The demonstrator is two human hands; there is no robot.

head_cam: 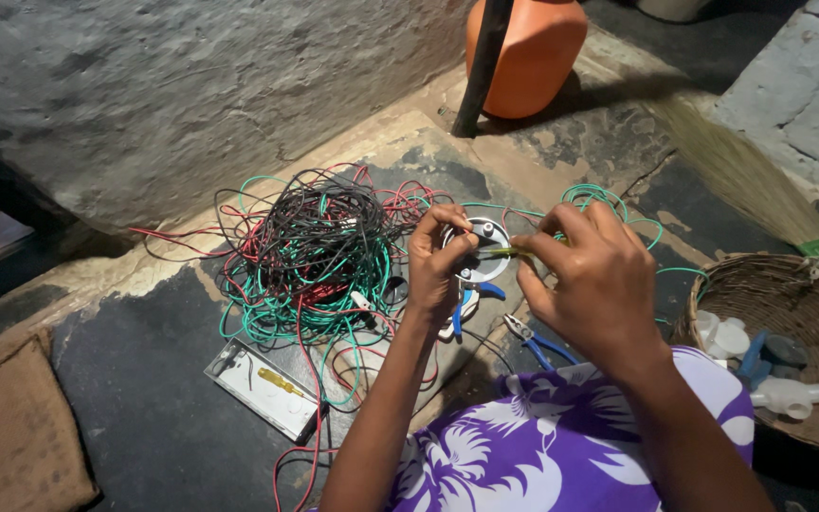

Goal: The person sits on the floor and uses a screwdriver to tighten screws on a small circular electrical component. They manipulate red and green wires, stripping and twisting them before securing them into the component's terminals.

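left hand [436, 261] grips round fitting [482, 248]; right hand [591, 275] pinches wire [507, 252].

The round fitting [482, 245] pinched in the left hand [433, 265] looks like smooth white plastic with small metal parts. The tangled wires [315, 256] wear glossy plastic insulation. The basket [789, 313] is rough woven cane, the floor [144, 408] matt, worn stone, the sack [11, 427] coarse cloth, and the orange can [528, 52] smooth plastic.

Makeshift home workshop, rough stone floor [144, 417], tangled wires [315, 251], woven basket [789, 294]
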